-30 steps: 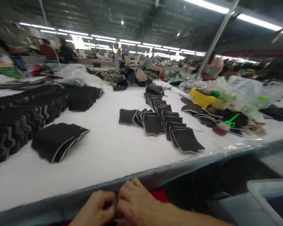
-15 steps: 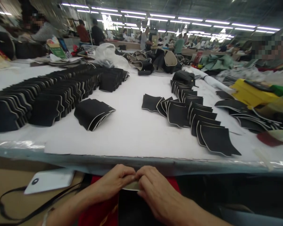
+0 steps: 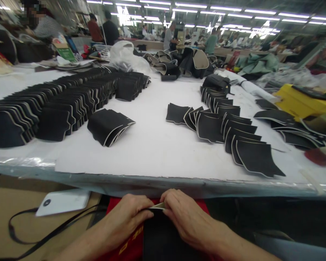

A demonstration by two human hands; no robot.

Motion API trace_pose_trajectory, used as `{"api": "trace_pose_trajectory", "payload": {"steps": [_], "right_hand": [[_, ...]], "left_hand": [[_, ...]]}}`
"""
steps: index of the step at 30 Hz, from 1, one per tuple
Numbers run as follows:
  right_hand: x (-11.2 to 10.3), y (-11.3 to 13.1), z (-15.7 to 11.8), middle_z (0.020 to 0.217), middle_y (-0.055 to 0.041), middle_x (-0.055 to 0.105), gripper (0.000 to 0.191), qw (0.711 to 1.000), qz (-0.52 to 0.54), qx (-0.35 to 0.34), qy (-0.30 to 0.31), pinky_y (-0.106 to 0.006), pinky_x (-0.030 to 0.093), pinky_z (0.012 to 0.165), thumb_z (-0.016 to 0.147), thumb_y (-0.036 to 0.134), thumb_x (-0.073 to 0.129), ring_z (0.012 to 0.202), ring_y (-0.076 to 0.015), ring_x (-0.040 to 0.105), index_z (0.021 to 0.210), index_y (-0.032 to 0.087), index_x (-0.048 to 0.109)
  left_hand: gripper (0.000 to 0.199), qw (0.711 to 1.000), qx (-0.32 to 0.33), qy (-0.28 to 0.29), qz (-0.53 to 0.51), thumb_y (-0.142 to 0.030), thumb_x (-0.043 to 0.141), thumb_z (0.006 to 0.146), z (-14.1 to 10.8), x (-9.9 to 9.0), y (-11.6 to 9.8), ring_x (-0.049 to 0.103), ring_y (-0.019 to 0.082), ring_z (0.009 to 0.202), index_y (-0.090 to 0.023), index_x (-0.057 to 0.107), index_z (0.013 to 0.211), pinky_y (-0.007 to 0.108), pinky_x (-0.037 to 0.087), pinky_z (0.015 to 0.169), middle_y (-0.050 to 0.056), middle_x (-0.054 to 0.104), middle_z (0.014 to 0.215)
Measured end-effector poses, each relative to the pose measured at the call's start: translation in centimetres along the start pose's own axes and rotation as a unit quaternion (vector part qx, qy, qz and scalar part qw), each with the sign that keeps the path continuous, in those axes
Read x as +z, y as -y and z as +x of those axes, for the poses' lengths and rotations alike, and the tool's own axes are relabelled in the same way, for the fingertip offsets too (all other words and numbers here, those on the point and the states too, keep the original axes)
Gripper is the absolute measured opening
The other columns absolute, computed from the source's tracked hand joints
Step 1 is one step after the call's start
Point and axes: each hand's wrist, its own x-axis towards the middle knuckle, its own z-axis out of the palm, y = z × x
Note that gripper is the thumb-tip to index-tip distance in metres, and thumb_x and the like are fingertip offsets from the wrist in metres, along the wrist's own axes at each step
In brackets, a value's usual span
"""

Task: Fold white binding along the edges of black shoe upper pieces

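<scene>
Below the table's front edge, my left hand point(image 3: 132, 214) and my right hand point(image 3: 182, 215) pinch the top edge of a black piece point(image 3: 163, 235) with a pale underside. The piece hangs over red cloth point(image 3: 133, 246) with yellow marks. A small gap separates the two hands, and pale material shows between them. On the white table point(image 3: 152, 152), a small stack of black pieces point(image 3: 107, 127) lies left of the middle. A fanned row of black pieces point(image 3: 255, 156) with light edges runs back on the right.
Long rows of black pieces point(image 3: 54, 121) fill the table's left. A white plastic bag point(image 3: 123, 56) is at the back, a yellow object point(image 3: 301, 101) at the right. A white phone-like object point(image 3: 63, 203) and black strap point(image 3: 43, 241) lie lower left. People work in the background.
My hands have moved slightly apart along the piece's edge, the left one leftward. The whole view has shifted a little, so the table items appear higher and farther right.
</scene>
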Motion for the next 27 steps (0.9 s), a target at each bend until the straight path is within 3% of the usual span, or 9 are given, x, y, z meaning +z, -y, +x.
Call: {"api": "trace_pose_trajectory", "payload": {"steps": [7, 14, 19, 24, 27], "right_hand": [[0.4, -0.2, 0.0, 0.093, -0.0059, 0.054, 0.007, 1.0, 0.0, -0.002, 0.003, -0.032, 0.042, 0.076, 0.097, 0.011, 0.041, 0.081, -0.0189, 0.049, 0.097, 0.016, 0.047], [0.0, -0.1, 0.1, 0.089, -0.0039, 0.053, 0.011, 1.0, 0.006, -0.003, -0.001, -0.029, 0.039, 0.072, 0.097, 0.01, 0.042, 0.078, -0.0175, 0.047, 0.09, 0.018, 0.045], [-0.2, 0.2, 0.0, 0.091, -0.0058, 0.054, 0.008, 1.0, 0.009, -0.012, -0.006, -0.029, 0.039, 0.072, 0.097, 0.011, 0.043, 0.079, -0.0178, 0.048, 0.092, 0.016, 0.047], [-0.1, 0.1, -0.2, 0.091, -0.0075, 0.056, 0.008, 1.0, -0.005, -0.007, -0.006, -0.03, 0.04, 0.075, 0.097, 0.013, 0.043, 0.081, -0.0189, 0.048, 0.092, 0.015, 0.049], [-0.2, -0.8, -0.7, 0.088, -0.0037, 0.056, 0.009, 1.0, -0.002, 0.002, -0.014, -0.031, 0.039, 0.08, 0.097, 0.019, 0.049, 0.08, -0.0174, 0.048, 0.089, 0.017, 0.048]], "left_hand": [[0.03, 0.999, -0.003, 0.016, -0.028, -0.031, 0.052, 0.091, 0.2, 0.0, 0.3, 0.056, 0.014, 0.066, -0.015, 0.073, 0.079, 0.021, 0.035, 0.061, -0.001, 0.064, 0.07], [0.027, 0.995, -0.031, 0.027, -0.09, -0.031, 0.054, 0.085, 0.4, 0.2, 0.4, 0.058, 0.017, 0.072, -0.015, 0.076, 0.085, 0.022, 0.041, 0.065, 0.001, 0.069, 0.075], [0.028, 0.993, -0.016, 0.02, -0.115, -0.035, 0.056, 0.087, 0.9, 0.7, 0.1, 0.056, 0.016, 0.072, -0.014, 0.074, 0.083, 0.022, 0.039, 0.063, 0.001, 0.066, 0.076], [0.038, 0.997, 0.027, 0.005, -0.066, -0.04, 0.051, 0.092, 1.3, 1.3, -0.4, 0.05, 0.013, 0.064, -0.014, 0.067, 0.07, 0.021, 0.033, 0.059, -0.002, 0.056, 0.066], [0.038, 0.998, 0.029, 0.01, -0.05, -0.04, 0.049, 0.094, 1.3, 1.5, -0.6, 0.052, 0.013, 0.065, -0.015, 0.067, 0.071, 0.021, 0.034, 0.06, -0.002, 0.057, 0.067]]}}
